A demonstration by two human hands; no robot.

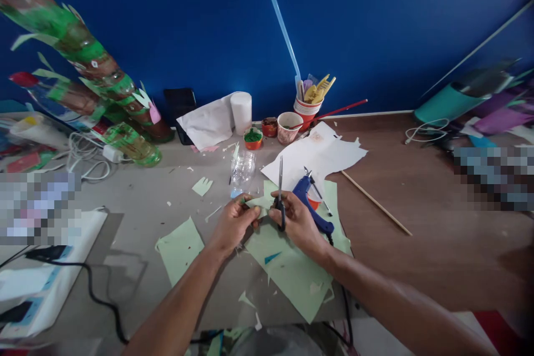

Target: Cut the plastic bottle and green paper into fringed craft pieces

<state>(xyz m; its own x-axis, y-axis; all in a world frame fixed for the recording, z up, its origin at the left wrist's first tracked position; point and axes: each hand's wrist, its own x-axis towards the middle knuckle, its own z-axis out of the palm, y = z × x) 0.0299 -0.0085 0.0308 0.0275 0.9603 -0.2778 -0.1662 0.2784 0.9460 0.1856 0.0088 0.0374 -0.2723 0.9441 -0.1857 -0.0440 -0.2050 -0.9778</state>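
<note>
Over the surface point(142, 192), left hand point(232, 226) pinches green paper piece point(262, 202) immediately left of scissors point(281, 179) grasped in right hand point(299, 218), blades pointing far.

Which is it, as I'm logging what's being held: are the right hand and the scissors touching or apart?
Touching. The head view shows the right hand holding the scissors by their dark handles.

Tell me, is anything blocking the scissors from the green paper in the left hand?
Nothing visible is: the scissors, in the right hand, are right beside the green paper pinched in the left hand.
</note>
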